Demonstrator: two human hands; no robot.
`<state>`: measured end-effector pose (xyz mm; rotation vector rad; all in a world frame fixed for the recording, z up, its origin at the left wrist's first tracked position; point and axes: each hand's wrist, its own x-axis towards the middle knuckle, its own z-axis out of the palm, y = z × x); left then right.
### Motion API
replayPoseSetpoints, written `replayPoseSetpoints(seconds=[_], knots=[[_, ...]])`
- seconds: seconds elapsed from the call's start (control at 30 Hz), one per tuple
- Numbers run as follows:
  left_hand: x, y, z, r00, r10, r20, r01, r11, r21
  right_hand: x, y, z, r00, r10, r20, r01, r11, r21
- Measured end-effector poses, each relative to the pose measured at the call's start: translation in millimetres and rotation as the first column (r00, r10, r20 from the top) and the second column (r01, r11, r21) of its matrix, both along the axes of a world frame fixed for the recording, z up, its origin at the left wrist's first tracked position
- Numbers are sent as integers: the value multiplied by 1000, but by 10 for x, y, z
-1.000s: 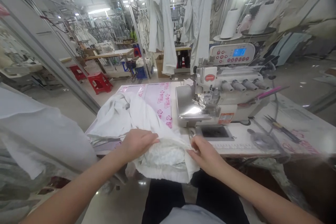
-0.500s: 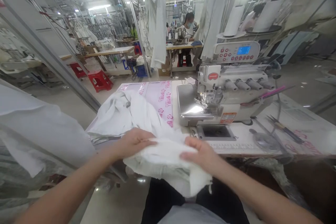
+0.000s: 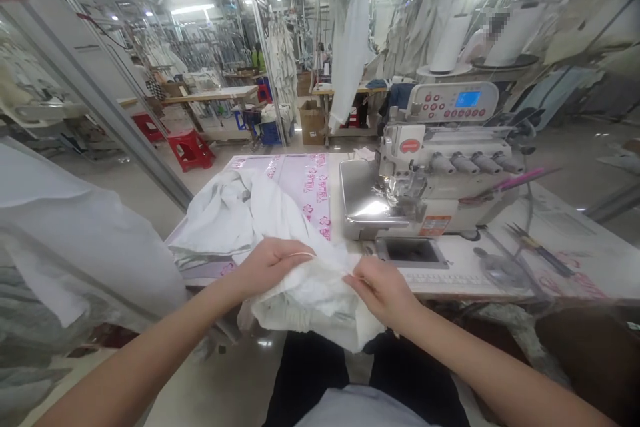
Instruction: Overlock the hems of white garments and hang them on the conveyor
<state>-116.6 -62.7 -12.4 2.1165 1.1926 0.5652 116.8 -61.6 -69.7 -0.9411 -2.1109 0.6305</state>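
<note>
A white garment (image 3: pixel 320 297) hangs over the front edge of the sewing table, its gathered lower part above my lap. My left hand (image 3: pixel 273 263) is closed on its upper left edge, thumb pressed against the fingers. Pinching the cloth from the other side, my right hand (image 3: pixel 383 285) is closed too. More white cloth (image 3: pixel 215 213) lies bunched on the table to the left and runs toward my hands. Just beyond my right hand stands an overlock sewing machine (image 3: pixel 445 167), with a shiny metal plate (image 3: pixel 367 197) at its left.
Scissors (image 3: pixel 543 250) lie on the table's right side, near a clear round dish (image 3: pixel 503 270). Thread cones (image 3: pixel 450 47) stand behind the machine. White fabric (image 3: pixel 75 233) hangs at the left by a metal post (image 3: pixel 125 107). A red stool (image 3: pixel 190 150) stands on the floor beyond.
My hands have drawn slightly closer together on the garment, and its lower end sits higher. The hanging cloth at the back appears further right, covering the co-worker seen before.
</note>
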Motion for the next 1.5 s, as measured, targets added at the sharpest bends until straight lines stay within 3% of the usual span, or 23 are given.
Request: replayPoseSetpoints(seconds=[0.1,0.2,0.23,0.3,0.37,0.4,0.43,0.5,0.6,0.7,0.77,0.83,0.87,0.97,1.07,1.13,1.2,1.27,1.33,1.4,1.5], knots=[[56,-6,-1,998,-42,-46,46,996,83,-127,16,26,1000,-8,7,8,997,-75],[56,-8,-66,987,-16,-158,72,933,353,-219,38,47,999,36,12,-34,986,-162],[33,-9,-106,982,25,-189,71,873,483,-228,43,51,999,37,2,-37,988,-149],[-37,-20,-204,968,124,-217,71,693,717,-218,47,63,999,6,-37,-8,997,-77],[-98,-60,-300,959,198,-203,66,541,838,-191,41,86,999,-10,-52,11,1000,26],[-108,-94,-340,959,214,-185,51,512,857,-181,36,101,999,-2,-37,5,997,80],[-97,-139,-374,961,229,-154,13,522,853,-177,30,118,1000,14,-8,-13,991,135],[-16,-252,-433,953,298,-50,-154,619,770,-190,22,151,996,42,75,-60,965,254],[150,-435,-544,877,474,83,-453,755,474,-247,26,184,990,19,140,-86,868,489],[135,-579,-687,810,569,140,-584,764,274,-276,28,186,992,8,123,-81,793,604],[-27,-638,-730,813,561,157,-580,758,298,-259,15,183,986,48,157,-120,866,485],[-249,-642,-652,867,491,87,-483,782,393,-241,0,198,967,152,204,-188,967,170],[-353,-609,-554,896,443,20,-405,800,442,-243,0,216,956,213,204,-214,977,-17],[-496,-315,-55,899,385,-209,-225,816,533,-330,58,314,952,304,41,-262,874,-408],[-235,249,469,830,449,-331,-146,747,649,-447,198,393,934,159,-321,-318,779,-540],[137,650,619,817,446,-366,-87,722,686,-440,274,364,854,-10,-520,-344,740,-578],[554,964,559,872,299,-387,-1,792,610,-328,287,255,786,-173,-593,-311,719,-622],[899,1153,366,927,140,-349,61,860,506,-140,239,104,761,-296,-578,-249,688,-681],[1116,1241,170,952,47,-301,98,890,446,66,170,-21,750,-365,-551,-219,649,-729],[1216,1290,57,966,20,-259,94,901,423,235,135,-76,747,-387,-540,-212,631,-746],[1262,1386,43,977,46,-208,40,919,391,382,187,-51,737,-371,-565,-190,688,-700]])
